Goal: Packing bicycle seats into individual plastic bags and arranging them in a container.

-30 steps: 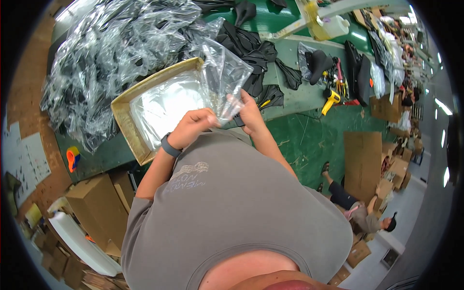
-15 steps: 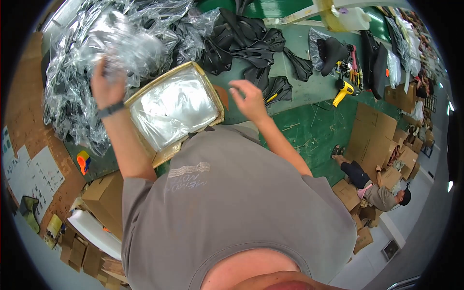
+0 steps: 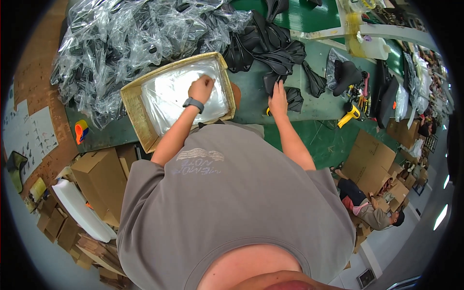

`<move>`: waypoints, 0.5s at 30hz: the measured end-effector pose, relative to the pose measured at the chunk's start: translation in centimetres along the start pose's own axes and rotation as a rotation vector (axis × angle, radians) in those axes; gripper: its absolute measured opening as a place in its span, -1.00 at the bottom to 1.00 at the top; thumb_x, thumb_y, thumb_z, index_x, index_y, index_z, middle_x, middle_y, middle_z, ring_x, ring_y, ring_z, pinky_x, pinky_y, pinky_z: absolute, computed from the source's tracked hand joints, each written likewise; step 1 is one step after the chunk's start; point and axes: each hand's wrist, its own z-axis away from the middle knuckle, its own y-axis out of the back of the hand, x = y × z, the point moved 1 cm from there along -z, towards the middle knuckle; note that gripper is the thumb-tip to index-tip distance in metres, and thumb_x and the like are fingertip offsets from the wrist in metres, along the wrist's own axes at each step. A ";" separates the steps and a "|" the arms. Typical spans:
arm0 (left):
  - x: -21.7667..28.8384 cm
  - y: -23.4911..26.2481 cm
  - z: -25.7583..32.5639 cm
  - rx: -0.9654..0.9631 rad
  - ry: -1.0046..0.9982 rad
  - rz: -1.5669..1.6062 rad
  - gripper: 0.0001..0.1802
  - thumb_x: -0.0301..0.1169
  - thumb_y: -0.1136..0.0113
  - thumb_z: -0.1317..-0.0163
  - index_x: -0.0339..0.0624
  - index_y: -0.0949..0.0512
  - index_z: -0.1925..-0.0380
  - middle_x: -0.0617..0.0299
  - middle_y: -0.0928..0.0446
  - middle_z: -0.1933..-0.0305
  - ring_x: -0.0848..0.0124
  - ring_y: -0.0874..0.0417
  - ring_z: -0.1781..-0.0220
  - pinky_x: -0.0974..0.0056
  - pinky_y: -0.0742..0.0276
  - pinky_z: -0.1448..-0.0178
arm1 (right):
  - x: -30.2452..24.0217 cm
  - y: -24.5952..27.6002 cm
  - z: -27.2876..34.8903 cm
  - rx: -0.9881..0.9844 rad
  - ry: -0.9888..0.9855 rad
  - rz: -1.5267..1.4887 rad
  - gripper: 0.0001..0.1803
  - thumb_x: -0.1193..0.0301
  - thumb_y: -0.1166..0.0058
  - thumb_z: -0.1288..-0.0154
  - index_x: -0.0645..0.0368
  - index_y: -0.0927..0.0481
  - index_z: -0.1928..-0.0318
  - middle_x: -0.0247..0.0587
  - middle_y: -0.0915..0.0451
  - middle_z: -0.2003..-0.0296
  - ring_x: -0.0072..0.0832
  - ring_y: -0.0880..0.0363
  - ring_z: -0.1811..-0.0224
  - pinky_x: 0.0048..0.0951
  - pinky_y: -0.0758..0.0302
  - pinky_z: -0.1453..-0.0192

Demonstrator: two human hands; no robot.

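My left hand (image 3: 201, 89), with a dark band at its wrist, is over the stack of clear plastic bags (image 3: 166, 99) in a shallow, tape-edged cardboard box (image 3: 133, 108). Its fingers are curled closed; whatever is between them is hidden. To the right of the box, my right hand (image 3: 278, 100) grips the near end of a black bicycle saddle (image 3: 272, 83), fingers along its side. More black saddles (image 3: 266, 36) lie bare on the green table beyond it. At the far left rises a heap of saddles wrapped in clear plastic (image 3: 130, 43).
A yellow heat gun (image 3: 349, 115) and hand tools (image 3: 363, 94) lie at the table's right, beside another saddle (image 3: 346, 76). An orange tape dispenser (image 3: 81, 131) sits near the left edge. Cartons (image 3: 99, 181) stand below left. Someone (image 3: 369, 208) is among boxes at right.
My left hand has left the wrapped heap, without the clear plastic-wrapped item it was moving, and come over the box. My right hand has reached onto a saddle. The whole view has shifted.
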 end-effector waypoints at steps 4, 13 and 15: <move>-3.9 -4.0 2.6 -0.050 0.012 -0.256 -0.56 0.01 -0.41 -0.40 -0.19 -0.68 0.19 -0.01 -0.78 0.22 -0.02 -0.82 0.14 -0.06 -0.69 0.04 | -1.1 6.8 4.0 0.115 0.013 -0.222 -0.56 0.39 -0.24 -0.44 0.14 -0.68 -0.29 0.10 -0.71 -0.21 0.04 -0.73 -0.13 -0.03 -0.64 -0.27; -10.1 -5.2 3.1 -0.013 0.082 -0.173 -0.68 -0.20 -0.16 -0.57 -0.20 -0.76 0.05 -0.07 -0.77 -0.06 -0.09 -0.78 -0.05 -0.08 -0.68 -0.15 | 0.5 21.7 13.6 -0.135 -0.373 -1.622 -0.62 0.28 -0.24 -0.59 0.31 -0.68 -0.21 -0.06 -0.82 0.12 -0.30 -0.83 0.17 -0.19 -0.81 -0.03; -10.4 -4.5 3.2 0.009 0.100 -0.093 -0.69 -0.24 -0.14 -0.55 -0.18 -0.78 0.05 -0.09 -0.78 -0.02 -0.12 -0.78 -0.04 -0.07 -0.68 -0.17 | 1.0 19.0 13.9 -0.153 -0.399 -1.818 -0.56 0.20 -0.22 -0.60 0.31 -0.65 -0.24 -0.01 -0.82 0.09 -0.24 -0.84 0.16 -0.13 -0.82 -0.05</move>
